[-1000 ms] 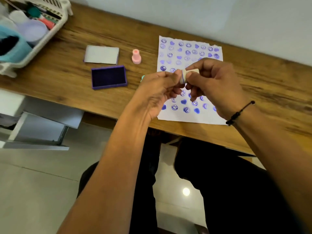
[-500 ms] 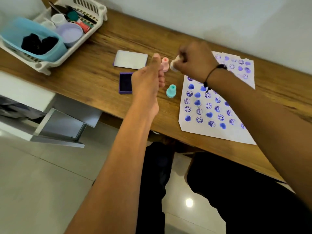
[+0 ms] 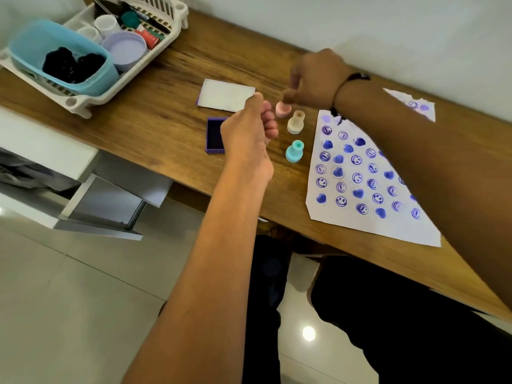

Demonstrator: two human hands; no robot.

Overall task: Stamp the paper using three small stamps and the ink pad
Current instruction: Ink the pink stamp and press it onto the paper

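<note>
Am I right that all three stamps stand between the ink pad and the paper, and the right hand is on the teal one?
Not quite. In the head view the right hand reaches the pink stamp, not the teal stamp, which stands untouched. The rest holds: those two and the beige stamp stand between the ink pad and the paper.

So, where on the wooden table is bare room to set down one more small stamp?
Bare wood lies between the white plastic rack and the white lid, and in front of the rack. It is crowded between the purple ink pad and the stamped white paper: three stamps stand there.
</note>
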